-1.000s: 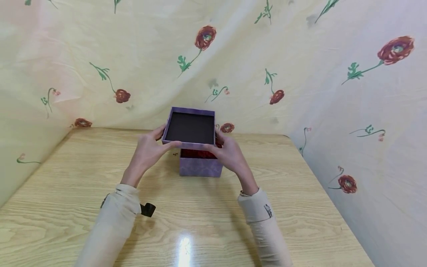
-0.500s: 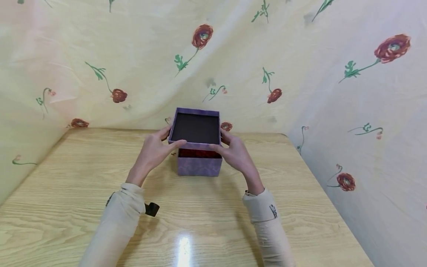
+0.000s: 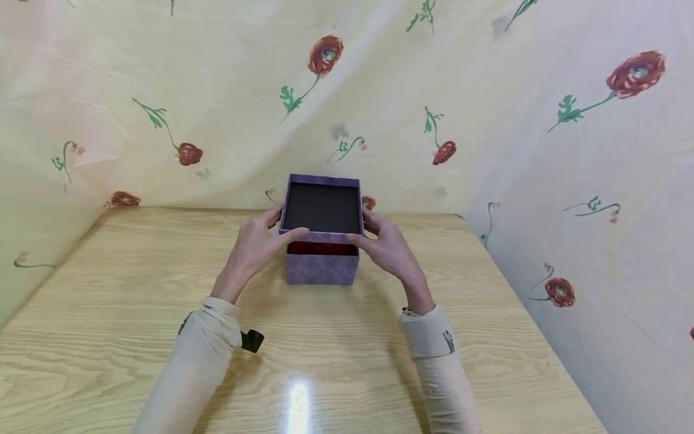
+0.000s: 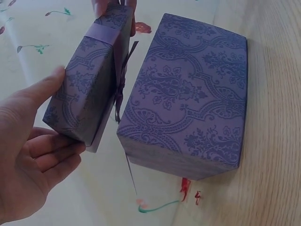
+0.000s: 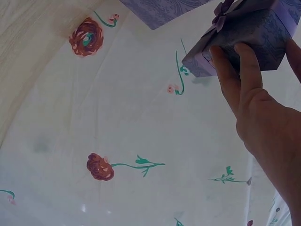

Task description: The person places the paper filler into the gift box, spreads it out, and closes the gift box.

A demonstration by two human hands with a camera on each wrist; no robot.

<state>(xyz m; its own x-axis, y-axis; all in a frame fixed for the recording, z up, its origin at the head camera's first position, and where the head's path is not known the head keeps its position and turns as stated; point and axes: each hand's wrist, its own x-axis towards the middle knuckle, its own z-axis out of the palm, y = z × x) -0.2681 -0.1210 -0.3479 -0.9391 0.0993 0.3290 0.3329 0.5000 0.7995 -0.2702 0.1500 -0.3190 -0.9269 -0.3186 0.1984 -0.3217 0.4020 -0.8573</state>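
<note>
Both hands hold a square purple box lid (image 3: 323, 208) with a black inside. My left hand (image 3: 257, 244) grips its left side, thumb on the near edge. On the right side, my right hand (image 3: 387, 247) grips it the same way. The lid is tilted, its inside facing the head camera. Just below and in front stands the purple patterned box (image 3: 321, 269), uncovered, with dark red filling (image 3: 320, 248) showing. A gap separates lid and box (image 4: 193, 94) in the left wrist view. The lid carries a purple ribbon with a bow (image 5: 220, 21), seen in the right wrist view.
The box stands on a light wood-grain table (image 3: 314, 337), towards its back edge. Cream cloth (image 3: 244, 90) with red flowers hangs behind and at the sides. A black device (image 3: 252, 341) sticks out from the left sleeve.
Both hands have shifted the lid to the right, from left of the box to roughly in line above it. The head view has moved slightly. Both grips stay the same.
</note>
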